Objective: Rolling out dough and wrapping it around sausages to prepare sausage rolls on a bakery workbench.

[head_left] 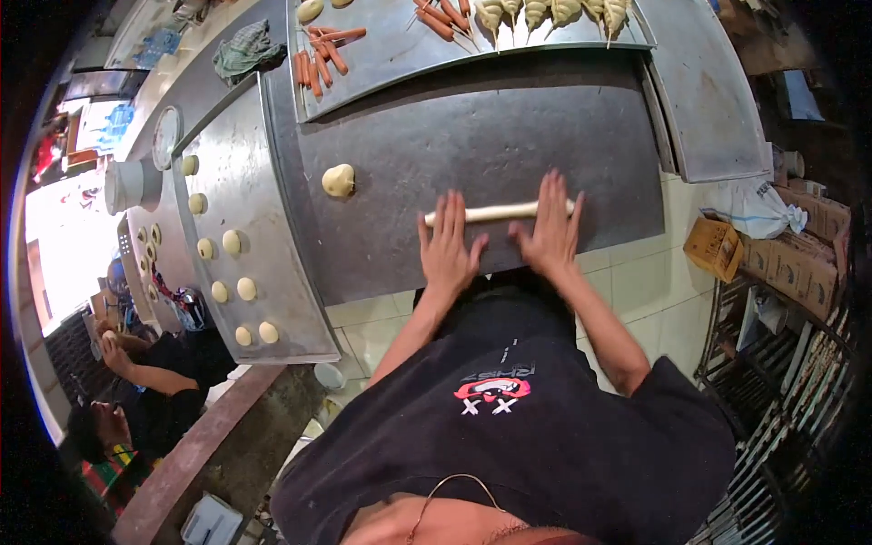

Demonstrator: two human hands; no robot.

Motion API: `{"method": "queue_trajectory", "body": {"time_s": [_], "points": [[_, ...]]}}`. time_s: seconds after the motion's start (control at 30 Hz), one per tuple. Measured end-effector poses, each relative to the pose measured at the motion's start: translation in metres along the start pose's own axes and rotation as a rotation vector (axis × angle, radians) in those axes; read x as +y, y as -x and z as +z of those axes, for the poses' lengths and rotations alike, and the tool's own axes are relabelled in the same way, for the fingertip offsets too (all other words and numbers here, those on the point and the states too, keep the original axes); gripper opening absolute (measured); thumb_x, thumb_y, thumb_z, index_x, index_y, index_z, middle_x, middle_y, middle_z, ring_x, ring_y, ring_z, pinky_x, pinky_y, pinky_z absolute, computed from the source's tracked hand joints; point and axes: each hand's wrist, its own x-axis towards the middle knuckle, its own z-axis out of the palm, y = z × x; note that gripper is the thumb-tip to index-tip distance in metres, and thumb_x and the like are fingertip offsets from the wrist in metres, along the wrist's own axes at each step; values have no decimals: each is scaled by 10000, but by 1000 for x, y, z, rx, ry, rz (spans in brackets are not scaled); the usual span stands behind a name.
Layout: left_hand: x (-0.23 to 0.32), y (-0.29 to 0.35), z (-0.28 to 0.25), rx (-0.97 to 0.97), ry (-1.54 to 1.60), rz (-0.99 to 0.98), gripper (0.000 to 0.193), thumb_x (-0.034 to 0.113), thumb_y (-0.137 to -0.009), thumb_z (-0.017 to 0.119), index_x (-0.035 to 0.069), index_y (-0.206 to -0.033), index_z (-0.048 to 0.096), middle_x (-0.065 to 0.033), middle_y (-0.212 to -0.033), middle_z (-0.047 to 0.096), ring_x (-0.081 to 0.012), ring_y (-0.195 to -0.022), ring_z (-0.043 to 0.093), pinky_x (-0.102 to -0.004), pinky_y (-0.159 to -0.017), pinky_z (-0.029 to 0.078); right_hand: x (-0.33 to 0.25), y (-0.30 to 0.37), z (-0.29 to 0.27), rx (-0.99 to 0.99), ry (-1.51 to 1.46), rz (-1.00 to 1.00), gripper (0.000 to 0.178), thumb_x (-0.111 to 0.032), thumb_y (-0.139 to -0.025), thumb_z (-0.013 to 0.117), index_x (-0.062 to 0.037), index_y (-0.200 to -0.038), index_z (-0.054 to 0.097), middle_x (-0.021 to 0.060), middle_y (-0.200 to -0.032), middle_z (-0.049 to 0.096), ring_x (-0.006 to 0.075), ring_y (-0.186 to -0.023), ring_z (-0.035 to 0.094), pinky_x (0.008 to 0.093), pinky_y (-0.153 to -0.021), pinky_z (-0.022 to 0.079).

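A long, thin rope of dough (498, 213) lies crosswise on the dark worktop (409, 136), close to its near edge. Both of my hands rest flat on it, palms down with fingers stretched out. My left hand (448, 238) covers part near its left end, and my right hand (550, 229) covers part near its right end; a pale tip shows past each. Between the hands the middle of the rope is bare. To the left of my left hand sits a single round lump of dough (339, 180).
At the far side, a metal tray (381, 73) holds sausages on sticks (320, 59) and dough-wrapped skewers (536, 13). A left tray (282, 309) carries several dough balls (246, 289). An upturned-edged tray (708, 109) lies right. Cardboard boxes (790, 268) stand beyond. Another person (163, 368) works at lower left.
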Motion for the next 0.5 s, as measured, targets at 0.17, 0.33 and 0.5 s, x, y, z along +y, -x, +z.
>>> {"method": "queue_trajectory", "body": {"time_s": [0.17, 0.33, 0.5], "points": [[-58, -169, -22, 490, -12, -250, 843, 514, -953, 472, -39, -1531, 209, -187, -1608, 223, -313, -1499, 181, -534, -1204, 42, 44, -169, 14, 326, 47, 184, 986, -693, -940, 341, 54, -1541, 111, 230, -1618, 130, 335, -1512, 119, 594, -1182, -5], [-65, -97, -17, 132, -13, 84, 743, 419, -979, 475, -10, -1534, 231, -178, -1597, 255, -332, -1482, 224, -527, -1204, 101, 45, -93, 6, 86, 70, -113, 1050, -763, -898, 306, 48, -1542, 131, 200, -1625, 139, 300, -1519, 107, 577, -1190, -23], [-46, 36, -3, 33, 68, -31, 786, 451, -952, 527, 31, -1546, 230, -132, -1612, 237, -309, -1491, 213, -536, -1198, 129, 42, 56, 0, -111, 27, -94, 1114, -830, -853, 267, 36, -1543, 141, 190, -1624, 151, 298, -1520, 102, 571, -1192, -24]]}}
